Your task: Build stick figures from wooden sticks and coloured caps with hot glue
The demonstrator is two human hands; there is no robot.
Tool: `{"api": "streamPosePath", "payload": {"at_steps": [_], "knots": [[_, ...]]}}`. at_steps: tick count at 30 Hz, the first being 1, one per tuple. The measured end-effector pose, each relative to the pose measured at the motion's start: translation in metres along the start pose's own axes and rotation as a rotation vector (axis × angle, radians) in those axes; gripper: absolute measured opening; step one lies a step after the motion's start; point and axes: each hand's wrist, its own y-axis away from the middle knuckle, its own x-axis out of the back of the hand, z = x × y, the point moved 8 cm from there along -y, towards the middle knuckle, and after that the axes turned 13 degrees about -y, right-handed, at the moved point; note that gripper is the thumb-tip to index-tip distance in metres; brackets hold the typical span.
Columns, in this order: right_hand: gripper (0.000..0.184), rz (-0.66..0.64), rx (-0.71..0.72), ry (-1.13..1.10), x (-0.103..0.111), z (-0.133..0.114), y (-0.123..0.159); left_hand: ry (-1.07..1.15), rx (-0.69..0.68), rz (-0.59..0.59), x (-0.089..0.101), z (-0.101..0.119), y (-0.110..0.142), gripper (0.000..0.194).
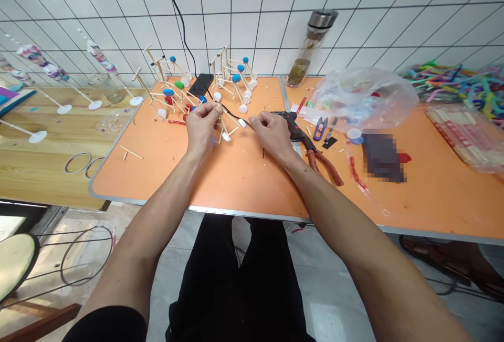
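Observation:
My left hand [202, 126] is closed, thumb and fingers pinched on a small wooden-stick frame [232, 127] with white caps at its ends. My right hand [273, 133] is closed just right of that frame; what its fingertips hold, if anything, is hidden. A thin black cord [230, 111] runs between the two hands; whether either one grips it cannot be told. Behind my left hand stand several stick models with blue caps [168, 92], a green cap and white caps. Orange-handled pliers [315, 155] and a black tool [290, 122] lie beside my right hand.
Small scissors [321, 128], a clear plastic bag [362, 97], a glass bottle [309, 50] and a phone [200, 85] are on the orange table [244, 184]. Colourful strips [460, 87] lie at far right. White-based sticks [94, 104] stand on the wooden table [43, 174] at left.

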Motion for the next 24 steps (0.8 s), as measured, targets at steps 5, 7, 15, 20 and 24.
{"api": "streamPosePath", "payload": {"at_steps": [5, 7, 15, 20, 24], "knots": [[0.023, -0.05, -0.118, -0.265, -0.007, 0.013, 0.0, 0.155, 0.079, 0.028, 0.007, -0.008, -0.006, 0.02], [0.015, -0.111, -0.173, -0.382, -0.014, 0.015, 0.004, 0.175, 0.102, 0.033, 0.008, -0.012, -0.008, 0.023], [0.052, -0.233, -0.326, -0.721, -0.042, 0.012, 0.022, 0.25, 0.211, -0.001, 0.001, -0.021, -0.007, 0.025], [0.059, -0.207, -0.383, -0.8, -0.049, 0.018, 0.024, 0.278, 0.21, -0.027, -0.005, -0.021, -0.004, 0.028], [0.056, -0.176, -0.385, -0.823, -0.048, 0.017, 0.024, 0.328, 0.223, -0.027, -0.008, -0.022, -0.001, 0.031]]}}
